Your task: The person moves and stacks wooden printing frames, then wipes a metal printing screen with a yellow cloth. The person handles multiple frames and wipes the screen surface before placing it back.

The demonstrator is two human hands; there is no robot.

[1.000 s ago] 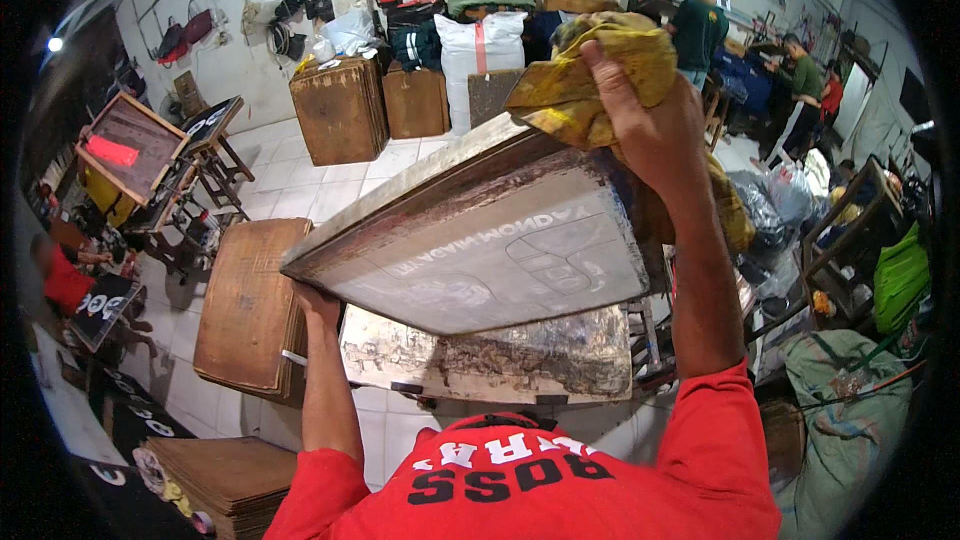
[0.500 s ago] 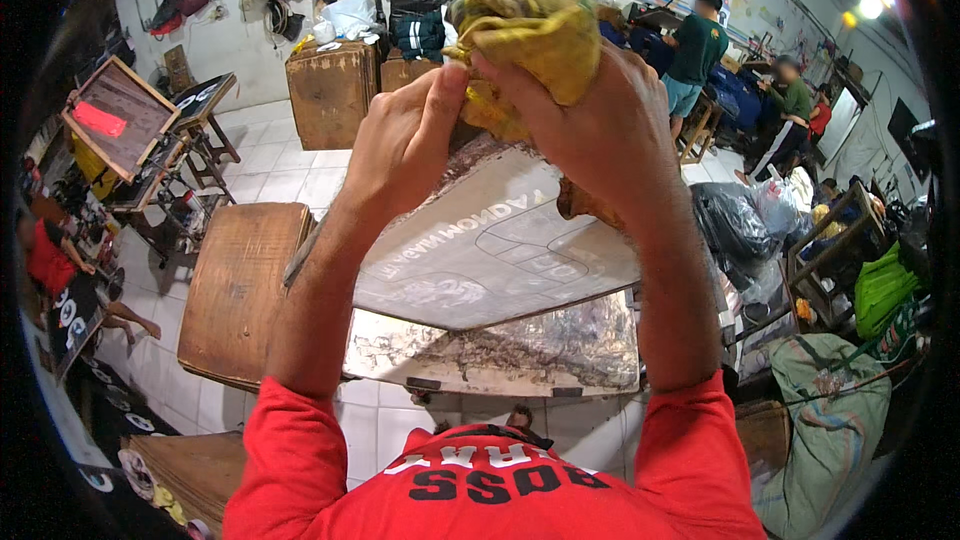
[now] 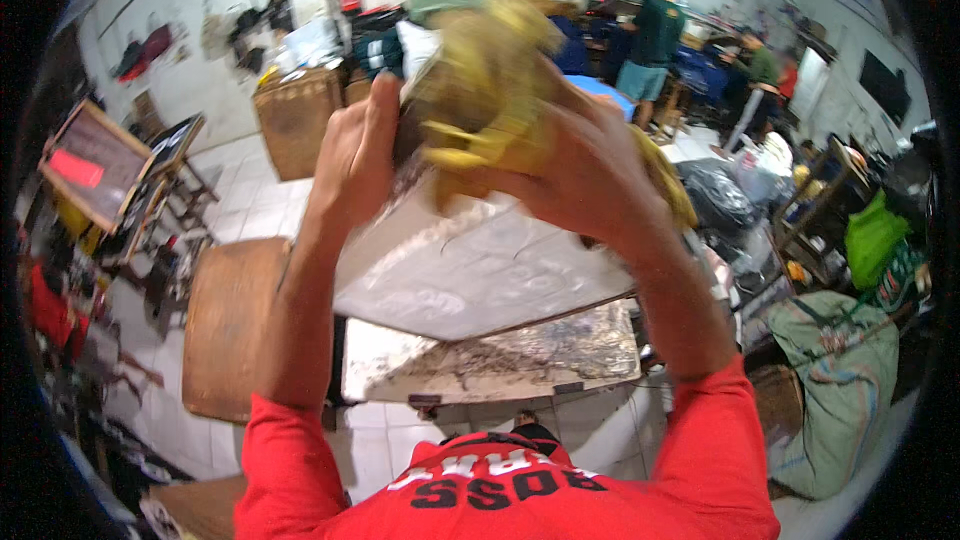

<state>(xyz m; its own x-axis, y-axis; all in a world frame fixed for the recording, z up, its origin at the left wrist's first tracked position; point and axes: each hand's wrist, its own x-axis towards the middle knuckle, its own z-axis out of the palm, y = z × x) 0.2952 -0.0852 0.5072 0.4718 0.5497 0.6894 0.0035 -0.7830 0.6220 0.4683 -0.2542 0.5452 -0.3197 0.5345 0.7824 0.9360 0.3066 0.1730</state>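
A stained yellow cloth, smeared by motion, is bunched in my right hand above the far part of a screen printing frame. The frame has a grey-white mesh with pale lettering and stands tilted over a worn, stained board. My left hand is at the frame's far left edge, closed with the thumb raised and its fingers partly hidden; it seems to grip the frame there. A gap lies between my left hand and the cloth.
Brown wooden boxes stand at the left and far left. Another framed screen leans at the left. Black plastic bags and a green sack lie at the right. A person in a dark green shirt stands at the back right.
My left hand has come away from the cloth and moved left toward the frame's edge. My right hand with the cloth has shifted slightly left and nearer. The head view has tilted a little.
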